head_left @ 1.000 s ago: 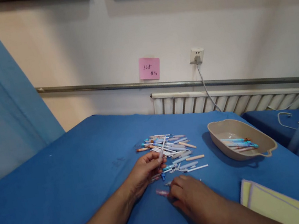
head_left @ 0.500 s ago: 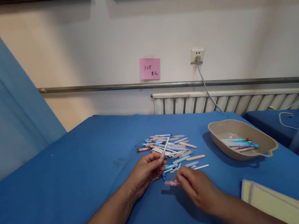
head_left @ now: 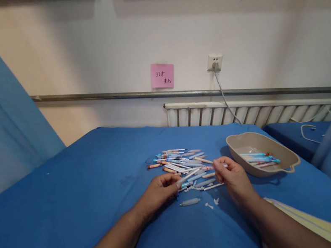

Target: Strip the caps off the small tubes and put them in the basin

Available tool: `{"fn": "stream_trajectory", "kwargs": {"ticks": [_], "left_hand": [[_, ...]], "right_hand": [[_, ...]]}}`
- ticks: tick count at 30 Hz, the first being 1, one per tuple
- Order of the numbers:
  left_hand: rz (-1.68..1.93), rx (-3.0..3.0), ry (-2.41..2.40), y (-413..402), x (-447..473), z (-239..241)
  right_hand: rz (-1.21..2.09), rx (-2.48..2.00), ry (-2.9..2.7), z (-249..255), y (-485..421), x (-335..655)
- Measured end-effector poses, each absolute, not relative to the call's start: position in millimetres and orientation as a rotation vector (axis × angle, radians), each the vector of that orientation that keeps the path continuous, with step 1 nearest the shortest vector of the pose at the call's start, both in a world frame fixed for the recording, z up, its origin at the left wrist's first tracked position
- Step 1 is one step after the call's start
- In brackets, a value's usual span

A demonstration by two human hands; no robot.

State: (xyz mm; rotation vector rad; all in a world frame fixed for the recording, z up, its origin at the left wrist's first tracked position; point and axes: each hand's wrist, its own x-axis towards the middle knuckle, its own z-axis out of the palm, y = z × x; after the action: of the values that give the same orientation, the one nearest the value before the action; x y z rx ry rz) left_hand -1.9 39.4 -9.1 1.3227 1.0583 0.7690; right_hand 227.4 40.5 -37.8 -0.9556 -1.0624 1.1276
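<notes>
Two slim parts lie nearly end to end at the frame's lower centre: my left hand [head_left: 165, 187] pinches a white rod [head_left: 191, 174], its long axis rising rightward toward the pinkish barrel [head_left: 207, 168], nearly level, pinched in my separate right hand [head_left: 232, 174].

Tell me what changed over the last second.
The right hand has lifted a clear pinkish piece off the blue cloth and brought it forward and right, near a slim pale stick. The left hand kept hold of that stick and tipped it from steep to nearly level, pointing right. The pen pile and tan basin look unmoved.
</notes>
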Motion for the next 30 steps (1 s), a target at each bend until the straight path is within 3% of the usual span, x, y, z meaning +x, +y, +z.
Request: {"fn": "stream_trajectory", "kwargs": {"ticks": [30], "left_hand": [[0.667,1.656,1.067,31.9,-0.2,-2.5]], "right_hand": [[1.186,-1.008,-1.262,-36.0,34.2,217.5]]}}
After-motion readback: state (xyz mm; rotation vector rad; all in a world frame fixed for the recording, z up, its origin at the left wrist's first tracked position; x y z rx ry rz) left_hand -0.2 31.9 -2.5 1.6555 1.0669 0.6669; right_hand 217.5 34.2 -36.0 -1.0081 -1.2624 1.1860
